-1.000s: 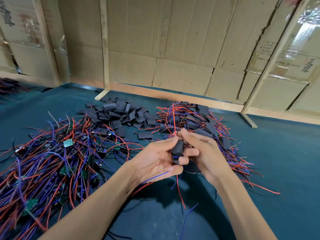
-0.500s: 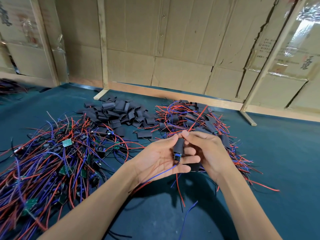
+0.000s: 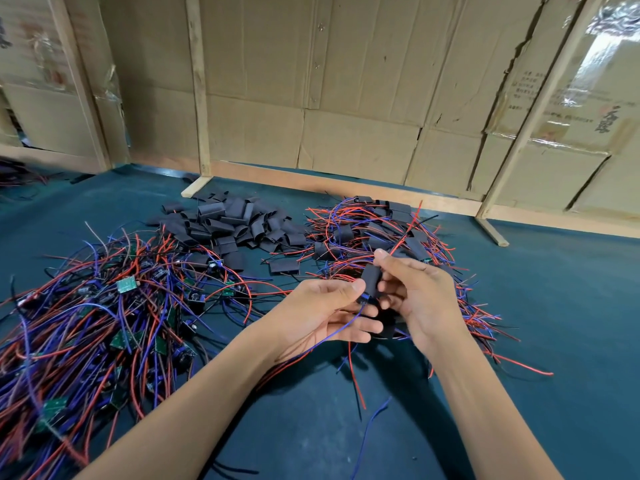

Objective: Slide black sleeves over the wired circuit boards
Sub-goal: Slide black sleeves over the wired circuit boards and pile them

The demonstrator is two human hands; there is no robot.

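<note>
With the left hand pinching the board's lower end and the right hand gripping the black sleeve, best pull the sleeve straight down, keeping the wires taut.

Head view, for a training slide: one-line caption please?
Both hands, left hand and right hand, hold a black sleeve over a wired board, between piles.

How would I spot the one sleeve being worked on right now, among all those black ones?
Start at the heap of loose black sleeves on the dark green table, then come nearer to the two hands. The black sleeve in use is pinched between the left hand and right hand, raised off the table, with blue and red wires trailing below it.
</note>
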